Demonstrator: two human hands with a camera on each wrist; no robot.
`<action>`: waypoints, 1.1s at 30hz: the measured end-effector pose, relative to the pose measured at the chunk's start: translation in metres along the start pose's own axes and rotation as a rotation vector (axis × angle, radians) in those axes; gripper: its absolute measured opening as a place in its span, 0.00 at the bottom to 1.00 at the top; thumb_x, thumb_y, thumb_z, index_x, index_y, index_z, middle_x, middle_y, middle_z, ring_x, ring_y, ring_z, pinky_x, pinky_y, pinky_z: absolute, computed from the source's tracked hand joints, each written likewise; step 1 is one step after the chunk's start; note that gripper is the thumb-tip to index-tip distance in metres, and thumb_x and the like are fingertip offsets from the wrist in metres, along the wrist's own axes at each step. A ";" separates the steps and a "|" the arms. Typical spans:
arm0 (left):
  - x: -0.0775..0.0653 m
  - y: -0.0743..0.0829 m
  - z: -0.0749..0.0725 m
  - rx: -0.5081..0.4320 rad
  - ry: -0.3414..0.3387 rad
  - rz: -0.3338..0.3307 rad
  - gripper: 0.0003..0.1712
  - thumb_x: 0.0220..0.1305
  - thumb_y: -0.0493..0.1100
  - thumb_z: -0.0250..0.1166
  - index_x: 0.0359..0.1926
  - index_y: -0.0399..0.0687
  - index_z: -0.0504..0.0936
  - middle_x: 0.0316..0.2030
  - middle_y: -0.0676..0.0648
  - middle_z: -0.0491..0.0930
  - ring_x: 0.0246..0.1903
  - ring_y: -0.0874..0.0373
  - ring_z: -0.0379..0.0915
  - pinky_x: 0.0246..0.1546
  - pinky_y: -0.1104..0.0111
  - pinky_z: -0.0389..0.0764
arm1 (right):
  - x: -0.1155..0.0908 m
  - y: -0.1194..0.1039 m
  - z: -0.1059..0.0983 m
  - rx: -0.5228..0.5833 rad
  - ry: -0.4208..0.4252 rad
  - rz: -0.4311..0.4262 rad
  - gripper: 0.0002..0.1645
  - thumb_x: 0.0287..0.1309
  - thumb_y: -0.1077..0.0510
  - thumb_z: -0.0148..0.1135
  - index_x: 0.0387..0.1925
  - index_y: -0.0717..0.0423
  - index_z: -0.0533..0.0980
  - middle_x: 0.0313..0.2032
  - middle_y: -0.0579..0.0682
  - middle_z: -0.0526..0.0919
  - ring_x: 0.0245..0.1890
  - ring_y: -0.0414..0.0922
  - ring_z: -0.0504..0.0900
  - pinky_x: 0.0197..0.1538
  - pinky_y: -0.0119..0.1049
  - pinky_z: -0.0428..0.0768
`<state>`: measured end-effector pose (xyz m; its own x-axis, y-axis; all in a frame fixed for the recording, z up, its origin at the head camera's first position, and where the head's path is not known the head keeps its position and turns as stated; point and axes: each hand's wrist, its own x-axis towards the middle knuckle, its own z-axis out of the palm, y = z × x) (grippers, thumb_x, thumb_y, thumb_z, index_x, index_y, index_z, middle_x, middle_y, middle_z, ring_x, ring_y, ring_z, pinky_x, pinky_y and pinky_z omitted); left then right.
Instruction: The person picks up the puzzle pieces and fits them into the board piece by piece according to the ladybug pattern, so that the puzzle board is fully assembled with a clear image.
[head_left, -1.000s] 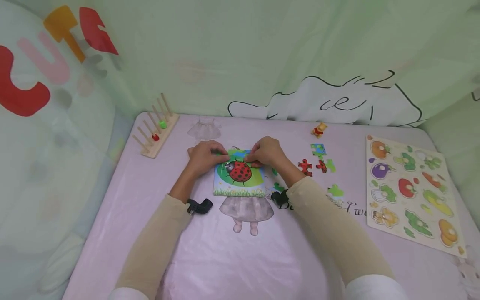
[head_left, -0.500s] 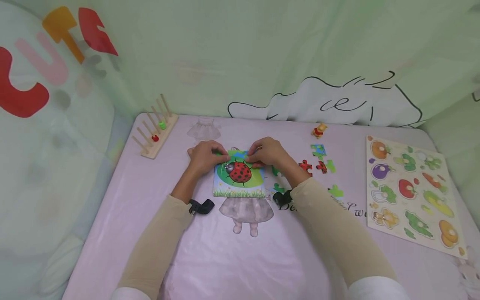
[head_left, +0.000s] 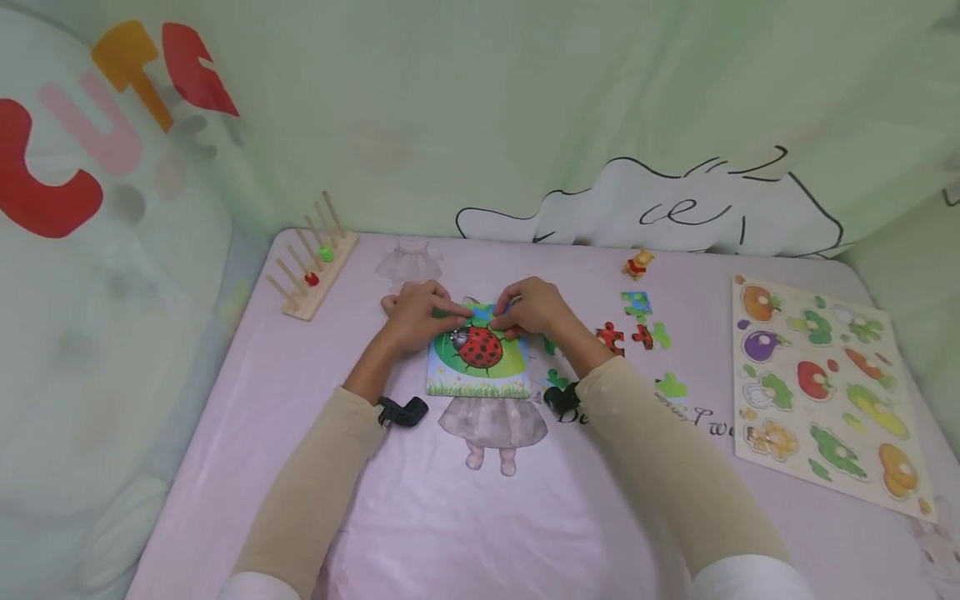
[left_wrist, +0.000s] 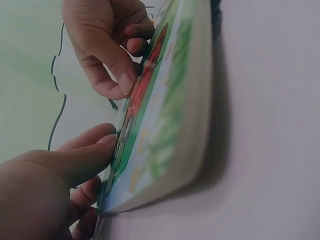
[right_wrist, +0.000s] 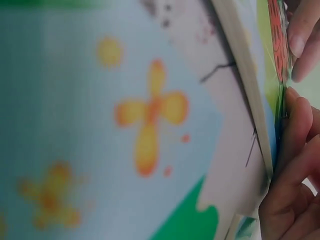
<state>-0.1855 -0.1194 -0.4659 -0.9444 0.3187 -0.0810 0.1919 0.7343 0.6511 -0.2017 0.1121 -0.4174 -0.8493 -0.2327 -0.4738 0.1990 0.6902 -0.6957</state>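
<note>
A square ladybug jigsaw puzzle [head_left: 480,367] lies on the table, with grass along its near edge and blue and green along its far edge. My left hand [head_left: 415,318] is at its far left corner, thumb stretched over the surface and touching it; in the left wrist view the index finger lies beside the thumb. My right hand [head_left: 534,307] bends over the far right part, thumb and index fingertips together at a puzzle piece above the ladybug. That piece is mostly hidden by the fingers. The right wrist view shows both hands meeting the puzzle's face.
Several loose puzzle pieces [head_left: 611,337] lie right of the puzzle, some partly behind the right forearm. A small bear figure [head_left: 639,264] stands beyond them. A wooden vegetable board [head_left: 832,392] lies far right. A wooden peg rack [head_left: 318,279] with red and green beads stands back left.
My left thumb has slid right, further over the puzzle's far edge. My right fingertips have shifted slightly at the same part of the puzzle. The loose pieces lie as before.
</note>
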 end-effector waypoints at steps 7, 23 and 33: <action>0.000 0.000 0.001 0.030 -0.024 0.001 0.14 0.68 0.56 0.68 0.54 0.74 0.88 0.47 0.53 0.74 0.52 0.50 0.61 0.57 0.43 0.45 | 0.002 0.006 -0.001 0.027 -0.025 -0.005 0.13 0.55 0.57 0.78 0.41 0.53 0.86 0.20 0.47 0.84 0.21 0.41 0.86 0.33 0.32 0.79; -0.002 0.004 0.000 0.069 -0.045 0.070 0.19 0.66 0.62 0.68 0.55 0.71 0.87 0.52 0.56 0.73 0.55 0.49 0.62 0.57 0.44 0.45 | 0.004 0.003 0.001 0.008 0.007 0.012 0.10 0.51 0.59 0.79 0.36 0.55 0.86 0.18 0.45 0.81 0.19 0.39 0.83 0.31 0.30 0.77; -0.001 0.004 -0.002 0.056 -0.046 0.063 0.16 0.69 0.56 0.67 0.56 0.71 0.87 0.53 0.55 0.73 0.55 0.49 0.62 0.57 0.44 0.45 | 0.003 0.002 0.002 0.020 0.007 0.026 0.09 0.52 0.60 0.79 0.35 0.56 0.86 0.20 0.44 0.81 0.19 0.37 0.82 0.30 0.29 0.77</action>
<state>-0.1839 -0.1180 -0.4622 -0.9172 0.3911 -0.0766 0.2661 0.7441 0.6128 -0.2028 0.1116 -0.4216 -0.8471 -0.2098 -0.4882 0.2312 0.6818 -0.6941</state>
